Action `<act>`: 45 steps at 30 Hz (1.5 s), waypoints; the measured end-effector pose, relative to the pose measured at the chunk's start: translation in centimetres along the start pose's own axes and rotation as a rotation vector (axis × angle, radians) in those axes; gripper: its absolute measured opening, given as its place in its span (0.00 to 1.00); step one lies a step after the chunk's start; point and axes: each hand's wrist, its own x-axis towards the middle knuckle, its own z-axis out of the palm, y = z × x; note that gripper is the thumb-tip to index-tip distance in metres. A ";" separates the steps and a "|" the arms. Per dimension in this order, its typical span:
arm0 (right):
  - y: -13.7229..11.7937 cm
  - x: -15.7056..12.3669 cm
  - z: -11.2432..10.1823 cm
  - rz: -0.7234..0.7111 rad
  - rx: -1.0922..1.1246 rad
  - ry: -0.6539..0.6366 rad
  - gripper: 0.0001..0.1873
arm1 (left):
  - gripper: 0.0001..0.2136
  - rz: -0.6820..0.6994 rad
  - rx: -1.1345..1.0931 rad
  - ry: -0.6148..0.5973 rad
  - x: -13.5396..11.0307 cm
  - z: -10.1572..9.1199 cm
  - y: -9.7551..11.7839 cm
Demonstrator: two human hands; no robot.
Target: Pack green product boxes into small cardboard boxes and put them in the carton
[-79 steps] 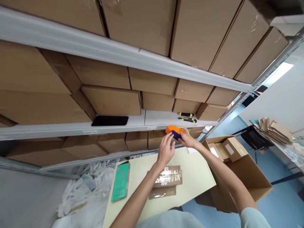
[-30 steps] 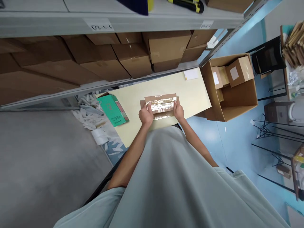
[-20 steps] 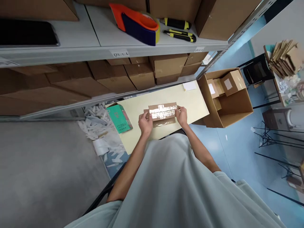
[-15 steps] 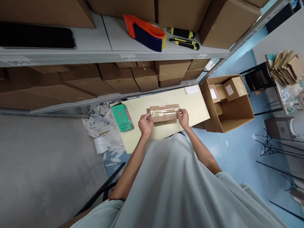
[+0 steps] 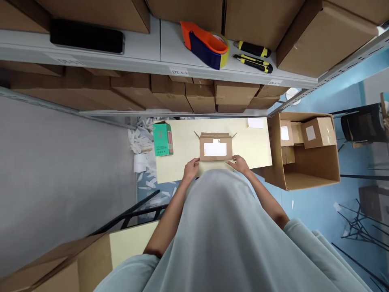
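Note:
A small brown cardboard box (image 5: 215, 157) sits on the cream table, its flaps standing up at the back and both sides. A white rectangle (image 5: 215, 149) shows within its outline; whether it is a label or something inside, I cannot tell. My left hand (image 5: 191, 168) is closed at the near left corner of the box, fingertips against it. At the near right corner, my right hand (image 5: 240, 164) has its thumb and fingers around the edge. The fingertips of both hands are partly hidden.
On the cream table (image 5: 182, 142) stand a green box (image 5: 161, 139) and a small white box (image 5: 255, 122). A large open carton (image 5: 316, 166) holding smaller boxes is at right. The shelf above carries a tape dispenser (image 5: 205, 46), cutters (image 5: 253, 49) and a phone (image 5: 87, 36).
The cardboard box has been turned over: its taped face was up, and now its raised flaps and a white rectangle show. Both hands moved nearer my body with it. The view shifted too.

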 end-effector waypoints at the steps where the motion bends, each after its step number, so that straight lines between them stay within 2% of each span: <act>1: 0.4 0.5 -0.4 0.000 0.007 -0.003 0.28 | 0.16 -0.006 -0.004 0.023 0.2 0.1 -0.2; 5: 0.6 3.3 -1.8 0.000 0.218 0.020 0.29 | 0.22 0.010 -0.040 0.095 2.1 0.5 0.6; 8: -0.3 5.1 -2.0 -0.010 0.387 -0.046 0.31 | 0.24 0.030 -0.079 0.095 3.5 1.3 1.9; 10: -0.9 5.4 -1.9 -0.036 0.459 -0.074 0.36 | 0.24 0.076 -0.108 0.115 3.4 1.7 2.7; 14: -1.2 3.6 -2.1 -0.202 0.521 -0.026 0.46 | 0.27 0.227 -0.144 0.226 0.2 1.8 3.7; 17: -0.5 1.6 -2.5 -0.321 0.528 -0.001 0.47 | 0.34 0.262 -0.207 0.257 -2.9 1.9 3.3; 19: 0.4 0.8 -2.5 -0.323 0.507 -0.023 0.47 | 0.38 0.213 -0.244 0.225 -4.3 2.4 2.7; 23: 2.3 0.2 -2.4 -0.192 0.442 -0.129 0.49 | 0.41 0.017 -0.272 0.131 -5.6 3.6 1.2; 25: 2.8 -0.2 -3.1 -0.163 0.414 -0.106 0.49 | 0.45 -0.015 -0.242 0.195 -6.3 3.6 1.3; 27: 2.5 -0.8 -4.3 -0.210 0.364 0.007 0.45 | 0.47 0.060 -0.137 0.342 -7.2 2.8 2.2; 29: 1.4 -1.6 -5.8 -0.322 0.272 0.125 0.35 | 0.43 0.190 0.008 0.461 -7.9 1.7 3.9; 30: 0.6 -1.9 -6.5 -0.390 0.216 0.152 0.29 | 0.39 0.253 0.075 0.474 -8.1 1.2 4.9; 32: -1.3 -1.9 -7.3 -0.525 0.104 0.113 0.22 | 0.30 0.351 0.183 0.402 -7.8 0.6 6.9; 35: -4.2 0.2 -7.4 -0.693 -0.031 -0.044 0.21 | 0.23 0.408 0.303 0.227 -6.4 0.9 8.7; 38: -6.2 3.8 -6.7 -0.764 -0.138 -0.109 0.23 | 0.20 0.355 0.373 0.171 -5.3 1.8 8.5; 41: -6.8 7.2 -6.3 -0.737 -0.236 -0.118 0.25 | 0.17 0.325 0.371 0.189 -5.3 2.3 7.1; 45: -6.3 9.2 -5.5 -0.676 -0.355 -0.147 0.28 | 0.08 0.313 0.347 0.094 -6.1 2.5 5.1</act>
